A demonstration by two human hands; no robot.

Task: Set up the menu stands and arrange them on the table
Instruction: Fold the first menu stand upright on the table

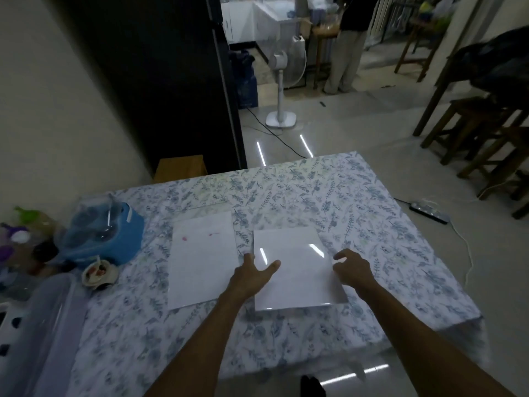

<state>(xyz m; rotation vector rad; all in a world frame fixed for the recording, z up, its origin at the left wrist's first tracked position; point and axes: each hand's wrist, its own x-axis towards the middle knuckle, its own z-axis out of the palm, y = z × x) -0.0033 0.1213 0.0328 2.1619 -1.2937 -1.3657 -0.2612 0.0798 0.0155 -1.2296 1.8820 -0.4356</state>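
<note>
Two flat white menu stands lie side by side on the floral tablecloth [329, 196]. The left stand [201, 256] has faint pink marks near its top. The right stand [294, 270] is glossy and reflects ceiling lights. My left hand [253, 273] rests with fingers spread on the left edge of the right stand. Over that stand's right edge hovers my right hand [353, 267], fingers curled and apart. Neither hand holds anything.
A blue container with a plastic bag [106, 233] and a small bowl [98, 273] sit at the table's left. A translucent bin [54, 319] is at the near left. Beyond the table stand a white fan [282, 90], wooden stools [483, 133] and a person [347, 38].
</note>
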